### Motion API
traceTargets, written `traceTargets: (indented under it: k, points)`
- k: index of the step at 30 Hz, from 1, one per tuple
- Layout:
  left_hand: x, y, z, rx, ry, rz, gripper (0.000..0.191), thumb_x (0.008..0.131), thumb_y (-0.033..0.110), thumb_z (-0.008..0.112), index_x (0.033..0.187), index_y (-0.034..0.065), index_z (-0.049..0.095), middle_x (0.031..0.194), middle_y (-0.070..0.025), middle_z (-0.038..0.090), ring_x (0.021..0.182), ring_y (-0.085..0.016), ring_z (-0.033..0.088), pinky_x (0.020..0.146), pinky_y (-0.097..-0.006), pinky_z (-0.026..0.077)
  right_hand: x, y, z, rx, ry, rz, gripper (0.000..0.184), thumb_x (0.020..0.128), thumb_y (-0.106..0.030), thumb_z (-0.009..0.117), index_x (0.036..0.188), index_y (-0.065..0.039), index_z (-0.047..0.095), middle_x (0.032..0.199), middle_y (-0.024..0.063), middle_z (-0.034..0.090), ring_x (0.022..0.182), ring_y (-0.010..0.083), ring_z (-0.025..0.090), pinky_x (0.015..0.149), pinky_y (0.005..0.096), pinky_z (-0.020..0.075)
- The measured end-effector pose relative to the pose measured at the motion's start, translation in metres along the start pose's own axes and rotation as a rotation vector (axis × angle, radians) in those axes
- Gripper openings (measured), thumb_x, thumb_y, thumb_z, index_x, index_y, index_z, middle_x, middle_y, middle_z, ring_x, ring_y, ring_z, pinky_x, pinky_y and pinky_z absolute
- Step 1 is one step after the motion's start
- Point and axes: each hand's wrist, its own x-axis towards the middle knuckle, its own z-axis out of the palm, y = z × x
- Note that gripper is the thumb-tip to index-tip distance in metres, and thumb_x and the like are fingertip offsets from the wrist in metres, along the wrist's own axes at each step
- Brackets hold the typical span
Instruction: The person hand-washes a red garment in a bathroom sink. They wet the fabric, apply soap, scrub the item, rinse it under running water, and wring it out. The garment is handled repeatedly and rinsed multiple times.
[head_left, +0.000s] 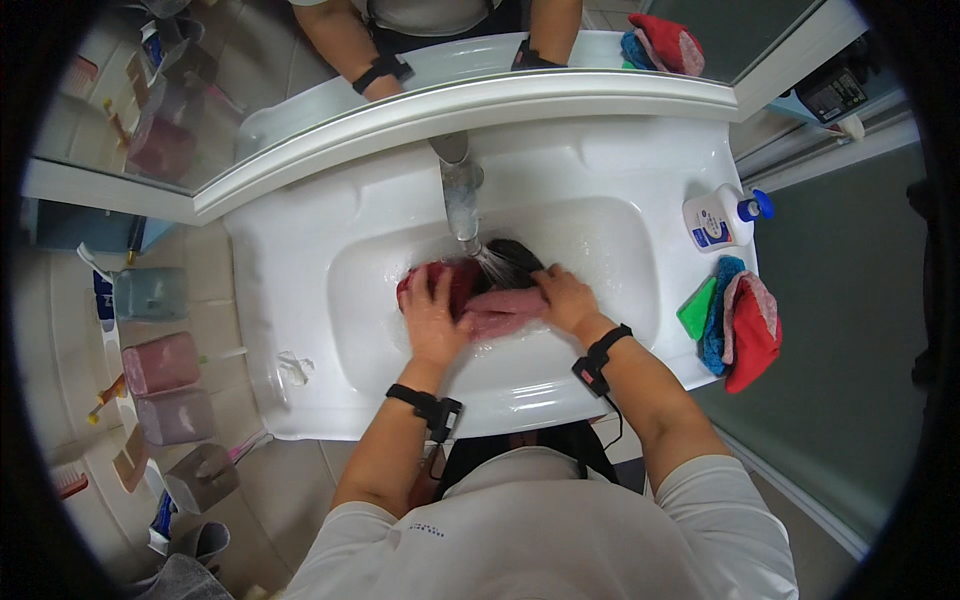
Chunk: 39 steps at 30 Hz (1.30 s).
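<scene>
Water runs from the metal tap (460, 199) onto a wet fabric item in the white washbasin (360, 300). It shows a dark red part (463, 279), a pink part (506, 309) and a black part (514, 259); whether these are one piece cannot be told. My left hand (433, 319) grips the red part, fingers spread over it and thumb beside the pink. On the other side, my right hand (564, 298) pinches the pink fabric's right edge, close to the black part. Its fingertips are partly hidden.
On the basin's right rim stand a pump bottle (712, 219), a green sponge (697, 309) and folded red and blue cloths (754, 330). Crumpled white tissue (294, 368) lies on the left rim. Wall-mounted cups (161, 364) line the left, and a mirror (480, 45) overhangs the back.
</scene>
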Motion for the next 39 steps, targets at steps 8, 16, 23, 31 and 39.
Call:
traceTargets:
  k: [8,16,23,31,39]
  points:
    - [0.012,0.029,0.023,-0.084,-0.317,0.176,0.124,0.053,0.043,0.090,0.151,0.0028,0.025,0.152,-0.0191,0.036,0.143,-0.036,0.031,0.118,-0.0547,0.018,-0.004,-0.043,-0.058,0.562,-0.355,-0.048,0.032,0.079,-0.019,0.067,0.109,-0.008,0.064,0.089,0.0134,0.070,0.084,0.0316,0.066,0.071,0.0403,0.0525]
    - [0.016,0.029,-0.005,-1.077,-0.332,-0.243,0.056,0.074,0.009,0.081,0.125,0.0053,0.057,0.114,-0.0059,0.060,0.100,-0.015,0.060,0.069,-0.0280,0.055,-0.043,-0.042,-0.116,1.550,-0.248,0.196,0.036,0.089,-0.013,0.060,0.123,-0.003,0.059,0.101,0.0101,0.069,0.083,0.0167,0.066,0.072,0.0303,0.0526]
    - [0.015,0.095,-0.055,-0.721,0.076,0.462,0.040,0.067,0.003,0.075,0.106,0.0034,0.064,0.104,-0.0097,0.066,0.103,-0.024,0.063,0.092,-0.0378,0.050,-0.060,-0.051,-0.060,2.102,-0.567,0.528,0.055,0.097,-0.051,0.048,0.139,-0.016,0.048,0.131,0.0065,0.060,0.114,0.0231,0.062,0.095,0.0398,0.0504]
    - [-0.018,0.127,-0.037,-1.289,0.007,0.023,0.043,0.068,-0.006,0.064,0.109,0.0038,0.057,0.102,-0.0048,0.061,0.097,-0.020,0.061,0.096,-0.0338,0.047,-0.052,-0.080,-0.007,1.646,-0.098,-0.107,0.044,0.101,-0.040,0.041,0.130,-0.008,0.053,0.122,0.0099,0.061,0.115,0.0254,0.059,0.105,0.0459,0.0456]
    - [-0.021,0.100,-0.036,-2.157,-0.114,-0.677,0.043,0.085,0.011,0.053,0.128,0.0042,0.054,0.120,-0.0115,0.062,0.109,-0.026,0.062,0.093,-0.0411,0.053,-0.036,-0.108,-0.044,2.458,-0.190,0.514,0.052,0.098,-0.050,0.045,0.126,-0.007,0.057,0.122,0.0139,0.063,0.109,0.0326,0.062,0.097,0.0462,0.0516]
